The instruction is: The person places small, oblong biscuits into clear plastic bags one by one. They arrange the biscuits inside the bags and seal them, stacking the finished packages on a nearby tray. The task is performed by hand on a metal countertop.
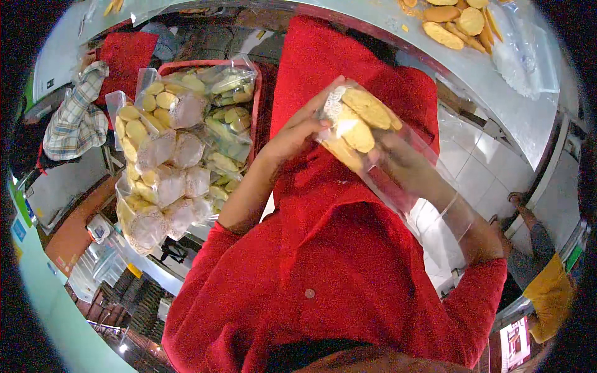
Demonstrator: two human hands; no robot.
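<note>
Both hands hold a clear plastic bag of biscuits [360, 133] above the red-clothed lap: the left hand [295, 137] grasps its left edge, the right hand [404, 165] grips it through the plastic. Left of the bag, a red crate [258, 93] holds filled packets [174, 155].

Clear, glossy plastic bag [373, 146] shows pale golden-yellow round biscuits [360, 118] with whitish patches inside; the long-sleeved garment [336, 248] beneath is solid bright red, with one small pinkish button. Red plastic crate [214, 63] carries a heap of clear packed bags [174, 155], their biscuits pale yellow to greenish-yellow, the film frosted white where light catches it. Folded cloth [78, 118] is a plaid of grey, white and tan; loose biscuits [457, 22] on the pale grey-white table [497, 81] are deeper orange-gold.
</note>
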